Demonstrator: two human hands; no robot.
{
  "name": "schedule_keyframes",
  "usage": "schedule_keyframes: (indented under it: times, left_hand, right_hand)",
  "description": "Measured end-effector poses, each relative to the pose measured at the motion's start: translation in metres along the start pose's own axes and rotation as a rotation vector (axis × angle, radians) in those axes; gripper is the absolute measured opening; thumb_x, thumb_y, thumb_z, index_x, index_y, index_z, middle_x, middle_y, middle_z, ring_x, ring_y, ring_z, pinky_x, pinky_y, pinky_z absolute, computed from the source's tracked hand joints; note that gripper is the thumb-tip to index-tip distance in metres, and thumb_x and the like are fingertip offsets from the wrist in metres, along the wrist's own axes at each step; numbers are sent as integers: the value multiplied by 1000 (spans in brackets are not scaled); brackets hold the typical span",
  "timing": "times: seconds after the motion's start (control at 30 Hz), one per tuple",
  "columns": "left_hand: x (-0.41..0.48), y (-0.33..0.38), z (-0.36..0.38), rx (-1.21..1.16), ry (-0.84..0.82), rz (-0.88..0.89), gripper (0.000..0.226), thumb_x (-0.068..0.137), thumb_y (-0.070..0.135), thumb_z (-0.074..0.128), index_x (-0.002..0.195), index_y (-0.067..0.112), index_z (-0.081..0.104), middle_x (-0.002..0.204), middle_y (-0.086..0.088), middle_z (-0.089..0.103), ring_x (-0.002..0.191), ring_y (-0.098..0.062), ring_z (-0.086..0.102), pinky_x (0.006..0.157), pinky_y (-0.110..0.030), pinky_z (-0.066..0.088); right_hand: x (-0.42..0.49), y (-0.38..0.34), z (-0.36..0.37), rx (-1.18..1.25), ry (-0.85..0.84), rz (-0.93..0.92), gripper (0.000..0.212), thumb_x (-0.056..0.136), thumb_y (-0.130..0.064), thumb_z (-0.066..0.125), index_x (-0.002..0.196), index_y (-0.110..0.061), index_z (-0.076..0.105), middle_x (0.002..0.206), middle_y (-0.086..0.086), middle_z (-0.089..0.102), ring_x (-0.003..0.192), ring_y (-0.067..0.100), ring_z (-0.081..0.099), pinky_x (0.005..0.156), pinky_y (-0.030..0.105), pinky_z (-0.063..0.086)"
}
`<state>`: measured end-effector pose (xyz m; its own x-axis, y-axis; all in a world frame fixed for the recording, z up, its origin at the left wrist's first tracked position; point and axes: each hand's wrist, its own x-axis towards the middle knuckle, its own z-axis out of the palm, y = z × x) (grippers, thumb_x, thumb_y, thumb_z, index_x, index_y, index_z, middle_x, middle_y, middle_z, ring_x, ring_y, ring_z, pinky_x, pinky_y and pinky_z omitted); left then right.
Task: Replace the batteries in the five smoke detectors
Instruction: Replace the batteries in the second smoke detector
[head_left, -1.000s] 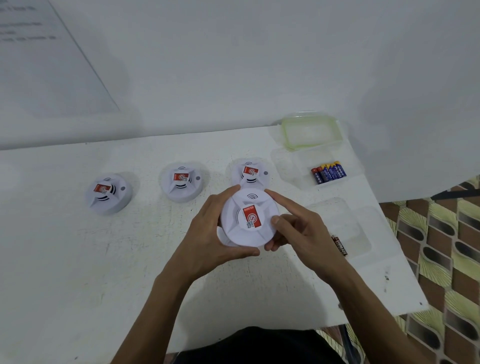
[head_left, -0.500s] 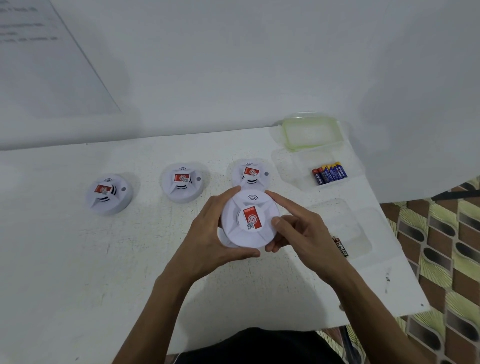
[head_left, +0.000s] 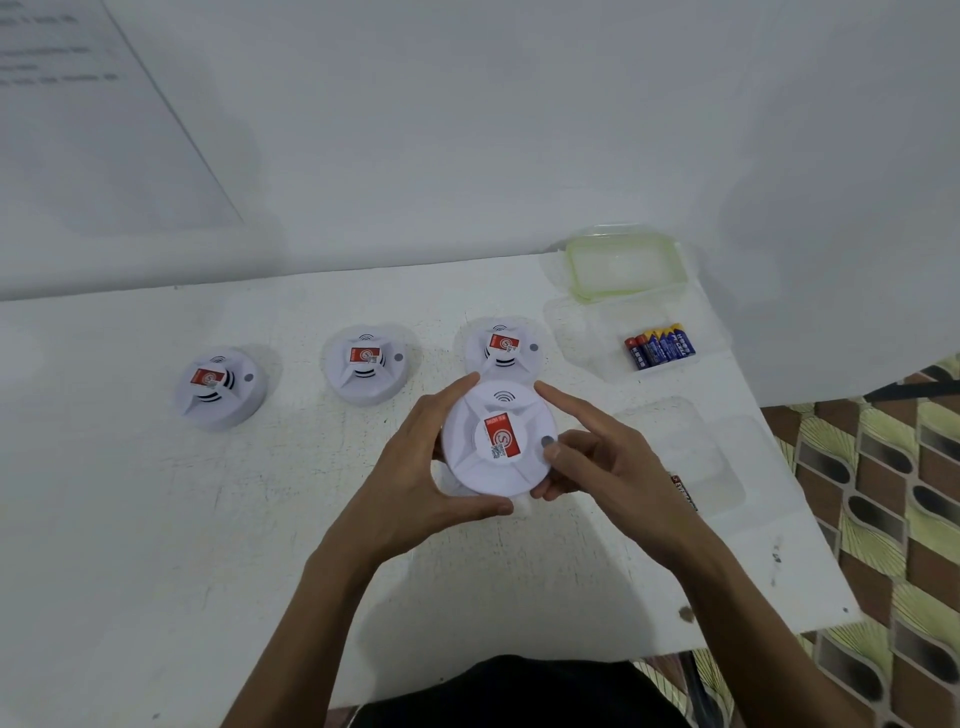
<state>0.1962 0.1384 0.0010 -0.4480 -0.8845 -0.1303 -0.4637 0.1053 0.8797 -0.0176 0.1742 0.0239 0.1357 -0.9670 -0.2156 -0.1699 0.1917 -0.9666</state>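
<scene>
– Smoke detector: where is it?
– Held over the worktop, near the middle; left hand and right hand each curl a grip round its rim.
– Advice?
– Probably twist the halves opposite ways, evenly, without squeezing.
– Containers?
– Clear tub, far right, holds batteries; its green-rimmed lid lies behind.
</scene>
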Motion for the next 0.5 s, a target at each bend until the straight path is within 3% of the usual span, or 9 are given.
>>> schedule_keyframes:
  times: [0.17, 0.37, 0.5]
  left_hand:
    - [-4, 1, 0, -20, 30, 14, 101, 62, 36, 87, 136, 56, 20, 132, 32, 37, 117, 16, 41, 88, -4, 39]
    - [-2, 7, -1, -40, 31, -17, 101, 62, 36, 87, 135, 57, 21, 129, 36, 36, 116, 18, 40, 87, -3, 38]
    - [-2, 7, -2, -35, 34, -19, 101, 62, 35, 87, 136, 54, 21, 134, 28, 38, 116, 17, 41, 87, -4, 38]
  right_hand:
    - [-3, 0, -5, -58, -90, -9, 74, 87, -2, 68, 146, -36, 37, 99, 9, 70, 87, 29, 66, 83, 34, 58]
    - [-4, 3, -6, -77, -75, -12, 76, 87, -4, 70, 145, -38, 36, 98, 10, 69, 90, 29, 66, 87, 41, 57]
    - [-3, 4, -6, -97, -70, -13, 75, 87, -6, 70, 144, -40, 37, 98, 8, 69, 91, 26, 67, 88, 39, 57]
